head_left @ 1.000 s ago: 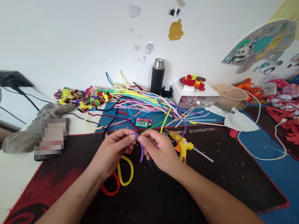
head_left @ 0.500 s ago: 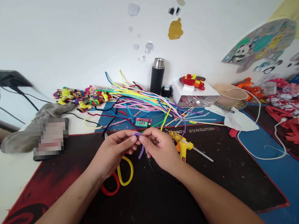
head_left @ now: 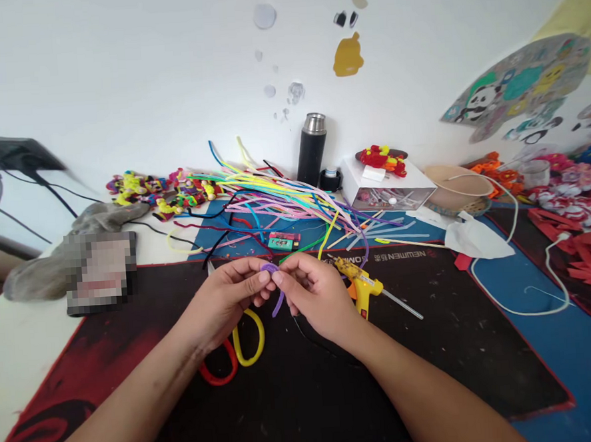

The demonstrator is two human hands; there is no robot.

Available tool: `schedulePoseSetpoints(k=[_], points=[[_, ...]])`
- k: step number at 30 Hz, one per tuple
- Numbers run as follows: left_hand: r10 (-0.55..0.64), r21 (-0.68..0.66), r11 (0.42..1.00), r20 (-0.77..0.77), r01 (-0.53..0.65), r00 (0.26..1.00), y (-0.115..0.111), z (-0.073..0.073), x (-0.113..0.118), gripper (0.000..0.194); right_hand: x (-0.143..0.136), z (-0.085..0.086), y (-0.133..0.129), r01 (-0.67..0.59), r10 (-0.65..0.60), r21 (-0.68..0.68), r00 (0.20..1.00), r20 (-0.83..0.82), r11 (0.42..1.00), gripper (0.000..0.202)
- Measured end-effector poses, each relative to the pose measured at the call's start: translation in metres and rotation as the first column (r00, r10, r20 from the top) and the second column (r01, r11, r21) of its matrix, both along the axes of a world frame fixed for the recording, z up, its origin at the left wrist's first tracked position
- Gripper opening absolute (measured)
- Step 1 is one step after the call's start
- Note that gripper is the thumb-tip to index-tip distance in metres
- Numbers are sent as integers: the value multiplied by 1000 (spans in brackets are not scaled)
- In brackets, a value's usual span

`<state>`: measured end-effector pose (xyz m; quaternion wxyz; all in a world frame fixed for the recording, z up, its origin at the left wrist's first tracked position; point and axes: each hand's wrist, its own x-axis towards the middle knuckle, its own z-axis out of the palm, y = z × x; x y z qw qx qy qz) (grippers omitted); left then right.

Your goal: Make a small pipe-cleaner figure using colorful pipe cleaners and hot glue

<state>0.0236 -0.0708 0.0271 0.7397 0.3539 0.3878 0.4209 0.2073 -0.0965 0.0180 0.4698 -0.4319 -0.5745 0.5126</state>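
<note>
Both hands are working close together above the middle of the tabletop (head_left: 28,357), over a dark mat (head_left: 483,343) with a red border. The left hand (head_left: 252,283) is pinching a purple fuzzy stem (head_left: 279,305) between thumb and forefinger, and the right hand (head_left: 299,284) is pinching it just beside, its thumb nearly meeting the other. A small curl of the stem is showing at the fingertips, while a loose end is hanging down between the hands. I cannot tell whether the fingertips are touching each other.

Red-and-yellow-handled scissors (head_left: 236,341) are lying partly under the left hand, handles toward the near edge. A yellow glue gun (head_left: 364,289) is resting just beyond the right hand, a clear stick poking out of its back. Toward the far edge, a heap of coloured fuzzy stems (head_left: 284,195) is spreading out, with a black flask (head_left: 312,153) standing behind it near the wall. A white box (head_left: 410,182) and a beige bowl (head_left: 448,186) are sitting farther right along that edge. Grey cloth (head_left: 38,277) is lying near the left edge.
</note>
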Motion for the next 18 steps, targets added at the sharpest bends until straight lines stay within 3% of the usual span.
schedulePoseSetpoints(k=[8,18], points=[[-5,27,1000,-16,5,1000,0,1,1,37,1,3,1,3,-3,-16,1000,0,1000,22],[41,130,991,-181,-17,983,-1,3,0,41,0,1,1,20,-26,48,992,120,999,19]])
